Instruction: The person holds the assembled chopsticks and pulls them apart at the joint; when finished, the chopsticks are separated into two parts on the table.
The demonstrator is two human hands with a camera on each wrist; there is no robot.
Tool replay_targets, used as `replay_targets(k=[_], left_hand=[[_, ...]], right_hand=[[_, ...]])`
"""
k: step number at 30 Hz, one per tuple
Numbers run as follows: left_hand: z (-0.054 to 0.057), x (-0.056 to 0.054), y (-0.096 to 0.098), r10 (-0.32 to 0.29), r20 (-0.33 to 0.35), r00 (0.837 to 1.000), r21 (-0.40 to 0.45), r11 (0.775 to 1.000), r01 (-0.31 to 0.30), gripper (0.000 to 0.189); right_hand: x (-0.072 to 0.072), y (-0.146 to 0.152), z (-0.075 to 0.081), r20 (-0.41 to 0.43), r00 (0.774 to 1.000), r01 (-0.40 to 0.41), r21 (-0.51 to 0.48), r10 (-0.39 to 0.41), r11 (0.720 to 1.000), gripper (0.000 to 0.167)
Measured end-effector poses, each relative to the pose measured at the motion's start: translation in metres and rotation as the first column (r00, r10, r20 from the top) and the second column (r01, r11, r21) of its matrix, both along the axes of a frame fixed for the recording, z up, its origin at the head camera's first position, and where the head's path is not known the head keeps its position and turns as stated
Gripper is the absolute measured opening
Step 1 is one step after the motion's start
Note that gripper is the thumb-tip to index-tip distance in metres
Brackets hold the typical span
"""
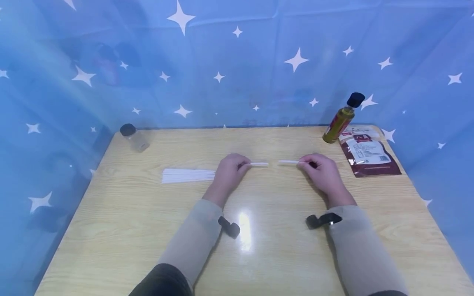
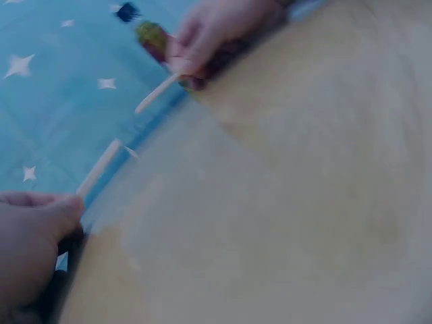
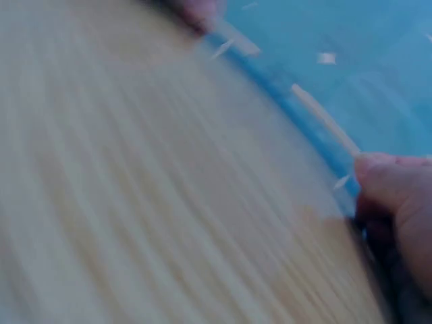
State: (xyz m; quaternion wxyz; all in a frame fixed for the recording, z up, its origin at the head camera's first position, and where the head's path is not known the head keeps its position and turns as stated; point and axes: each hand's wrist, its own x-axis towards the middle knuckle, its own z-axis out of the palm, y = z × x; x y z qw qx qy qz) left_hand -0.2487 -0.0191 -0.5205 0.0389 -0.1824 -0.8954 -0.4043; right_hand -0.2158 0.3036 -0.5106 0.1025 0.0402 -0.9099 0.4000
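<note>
A blue backdrop [image 1: 259, 92] printed with white four-pointed stars is hung behind and at both sides of a wood-grained worktop [image 1: 111, 230]. Two forearms in pale sleeves [image 1: 194, 232] are stretched over the worktop from the near edge. The left hand [image 1: 228, 172] and the right hand [image 1: 321, 172] are held well apart near the middle, each closed in a pinch, thumb against fingers. At the far right, a dark red and white packet [image 1: 364, 154] is laid flat. To the left, a fan of white strips [image 1: 187, 176] is spread, its right end hidden by the left hand. A black-capped bottle of yellowish liquid [image 1: 338, 125] is placed just beside the packet; a clear jar with a black lid [image 1: 138, 139] is seen at the far left. Smallest, one thin white piece [image 1: 261, 163] is gripped by the left hand and another slim white piece [image 1: 288, 161] by the right, their free ends pointed towards each other across a gap.
</note>
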Motion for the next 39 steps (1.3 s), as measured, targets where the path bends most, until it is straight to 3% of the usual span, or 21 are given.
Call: replay_targets(k=[5,11,19,29,35,39], left_hand=[[0.005,-0.002,-0.003,0.024,-0.037,0.999,0.026,0.999,-0.023,0.014],[0.005,-0.001,-0.004,0.045,-0.023,0.999,0.003,0.999,-0.045,0.013],[0.001,-0.002,-0.002,0.072,-0.094,0.993,-0.042,0.996,-0.076,0.011],[-0.001,-0.002,0.002,0.067,-0.098,0.993,-0.081,0.994,-0.075,0.012],[-0.002,-0.002,0.004,0.057,-0.109,0.992,-0.107,0.992,-0.069,0.013],[-0.003,-0.002,0.005,0.044,-0.117,0.992,-0.118,0.991,-0.058,0.014]], right_hand=[[-0.007,-0.006,0.004,-0.016,1.000,-0.024,0.023,0.024,0.999,0.015],[-0.007,-0.008,0.003,-0.060,0.998,-0.028,0.044,0.030,0.999,0.010],[-0.006,-0.003,-0.002,-0.202,0.976,-0.062,0.105,0.083,0.992,0.007],[-0.006,0.003,-0.004,-0.163,0.986,-0.021,0.135,0.043,0.991,0.006],[-0.004,0.004,-0.002,-0.068,0.998,0.006,0.145,0.004,0.989,0.009],[-0.002,0.003,-0.003,-0.048,0.999,0.010,0.158,-0.003,0.987,0.010]])
